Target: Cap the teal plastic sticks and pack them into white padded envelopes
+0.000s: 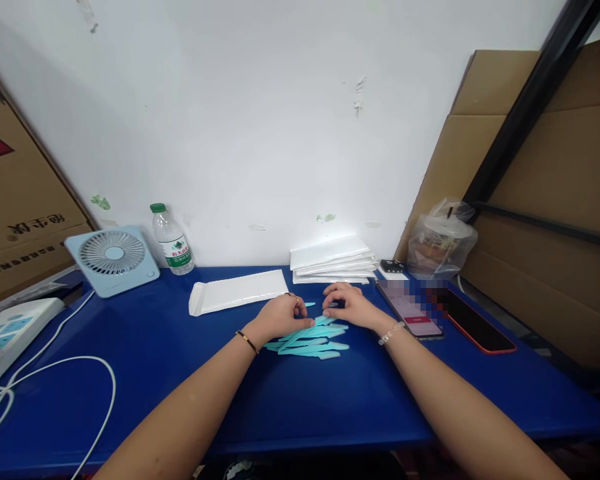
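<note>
A loose pile of slim turquoise eyebrow razors [310, 348] lies on the blue table, their handles overlapping and pointing roughly sideways. My left hand [283, 316] rests at the pile's left upper side with its fingers curled and the thumb tip down at the razors. Whatever its fingers hold is hidden, though a turquoise tip [309, 305] shows just past them. On the other side, my right hand [349, 305] has bent fingers, with a gap between thumb and fingertips over the pile's upper right end. A white padded envelope [240, 292] lies flat beyond my left hand.
Stacked white envelopes [333, 259] stand against the wall. A fan [113, 260] and water bottle [173, 243] are left, near a power strip [17, 327] and white cables. Two phones [480, 323] and a bagged drink cup [443, 243] lie right, beside cardboard [545, 280].
</note>
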Demonstrator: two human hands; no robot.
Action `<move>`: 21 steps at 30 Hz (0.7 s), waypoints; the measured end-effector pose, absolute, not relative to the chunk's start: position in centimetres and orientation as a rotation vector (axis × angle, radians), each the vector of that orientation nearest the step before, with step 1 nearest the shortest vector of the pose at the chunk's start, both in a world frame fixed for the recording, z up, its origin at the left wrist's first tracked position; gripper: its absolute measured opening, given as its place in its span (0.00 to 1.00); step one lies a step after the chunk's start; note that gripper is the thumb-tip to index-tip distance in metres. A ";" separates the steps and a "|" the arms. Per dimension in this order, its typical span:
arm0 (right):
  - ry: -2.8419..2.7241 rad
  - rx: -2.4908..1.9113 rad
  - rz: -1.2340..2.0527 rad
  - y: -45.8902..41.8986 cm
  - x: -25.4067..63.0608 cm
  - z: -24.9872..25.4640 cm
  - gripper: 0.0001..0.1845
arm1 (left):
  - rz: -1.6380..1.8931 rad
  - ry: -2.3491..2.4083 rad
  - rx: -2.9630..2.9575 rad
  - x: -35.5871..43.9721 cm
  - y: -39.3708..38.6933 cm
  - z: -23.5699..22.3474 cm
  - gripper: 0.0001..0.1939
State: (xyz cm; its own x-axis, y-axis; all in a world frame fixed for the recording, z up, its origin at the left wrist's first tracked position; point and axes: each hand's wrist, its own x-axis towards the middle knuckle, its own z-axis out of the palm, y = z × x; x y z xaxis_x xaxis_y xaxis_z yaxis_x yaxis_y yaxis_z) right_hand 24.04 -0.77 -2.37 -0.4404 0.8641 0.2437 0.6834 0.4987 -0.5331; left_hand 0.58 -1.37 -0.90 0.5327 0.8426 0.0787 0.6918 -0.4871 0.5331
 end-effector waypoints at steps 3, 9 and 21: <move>-2.368 -1.274 0.544 -1.1 23.5 -2.2 0.12 | 0.339 1.253 2.289 1.1 -2.1 -0.6 0.14; -2.268 -1.237 0.671 -0.5 24.3 -2.1 0.13 | 0.400 1.315 2.189 0.7 -1.0 -0.9 0.13; -2.383 -1.323 0.415 -1.2 25.1 -1.1 0.11 | 0.513 1.482 2.308 -0.7 0.0 -1.4 0.16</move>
State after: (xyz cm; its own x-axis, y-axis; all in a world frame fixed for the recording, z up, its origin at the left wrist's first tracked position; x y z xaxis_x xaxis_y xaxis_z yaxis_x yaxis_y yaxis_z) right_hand 25.07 -1.17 -1.09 -0.4831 0.8557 0.1852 0.7426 0.5125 -0.4311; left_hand -0.71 -0.02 -1.37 0.3875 0.9151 0.1116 0.7885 -0.3917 0.4741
